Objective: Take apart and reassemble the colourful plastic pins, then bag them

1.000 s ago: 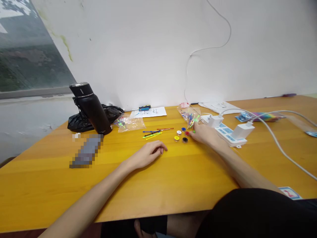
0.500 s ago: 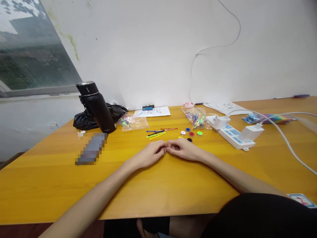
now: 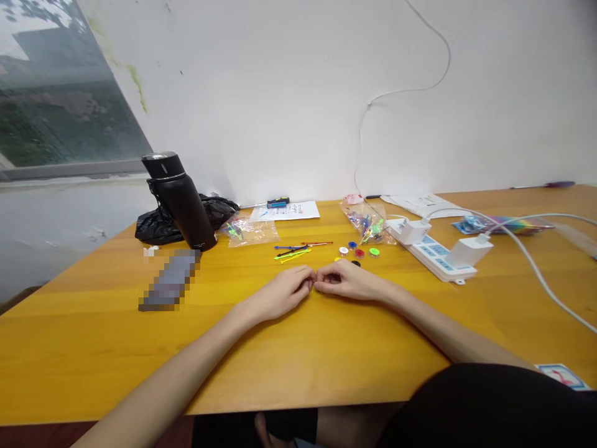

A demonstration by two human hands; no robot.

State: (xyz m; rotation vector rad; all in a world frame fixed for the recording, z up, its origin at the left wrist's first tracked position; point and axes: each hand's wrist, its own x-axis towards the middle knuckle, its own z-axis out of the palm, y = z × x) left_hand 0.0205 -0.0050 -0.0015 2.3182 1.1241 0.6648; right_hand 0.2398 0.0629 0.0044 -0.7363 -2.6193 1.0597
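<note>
My left hand (image 3: 290, 289) and my right hand (image 3: 344, 280) meet fingertip to fingertip over the wooden table (image 3: 289, 361). Both have their fingers curled in and pinched; whatever lies between the tips, if anything, is hidden. Just beyond the left hand is a bunch of thin coloured plastic sticks (image 3: 293, 252), with a red stick (image 3: 317, 243) beside them. Past my right hand lie several small round discs, among them a white disc (image 3: 344, 251), a red disc (image 3: 359, 253), a green disc (image 3: 374, 252) and a blue disc (image 3: 352, 245). A black disc and a yellow disc are partly covered by that hand.
A black bottle (image 3: 186, 208) stands at the left near a black plastic bag (image 3: 153, 227) and a blurred flat object (image 3: 171, 280). Clear bags of parts (image 3: 252, 231), a screwdriver (image 3: 278, 203) and paper lie at the back. Right, a power strip (image 3: 433, 252) trails white cables.
The fingers have shifted very slightly while the hands stay together. The whole view has moved a little; the things on the table have not visibly moved.
</note>
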